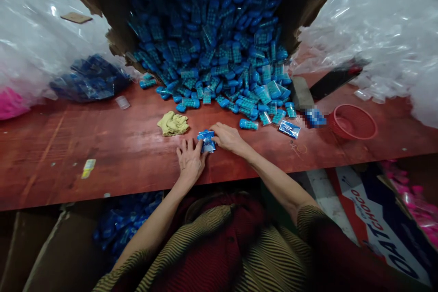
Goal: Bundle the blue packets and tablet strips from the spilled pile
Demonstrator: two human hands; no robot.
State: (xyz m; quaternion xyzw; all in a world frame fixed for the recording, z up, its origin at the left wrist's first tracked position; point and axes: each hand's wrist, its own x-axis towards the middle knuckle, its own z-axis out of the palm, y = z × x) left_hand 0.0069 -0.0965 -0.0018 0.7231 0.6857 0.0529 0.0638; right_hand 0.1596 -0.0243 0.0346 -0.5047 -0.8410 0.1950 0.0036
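A small stack of blue printed packets (pixel 206 140) lies flat on the red-brown table between my hands. My left hand (pixel 190 159) rests palm down with fingers spread, its thumb and index finger against the left side of the stack. At the right side, my right hand (pixel 228 138) has bent fingers at the packets' upper edge and its thumb on them. Just beyond my left hand sits a crumpled yellow-green cloth (pixel 173 123). A clear container with a blue cap (pixel 248 124) lies on its side past my right hand.
A torn cardboard box (pixel 112 43) spills many blue-capped containers (pixel 219 70) onto the table (pixel 130 155). To the right are another blue packet (pixel 289 129), rubber bands (pixel 301 148) and a red plastic basket (pixel 354 122). A dark blue bag (pixel 91 80) sits left.
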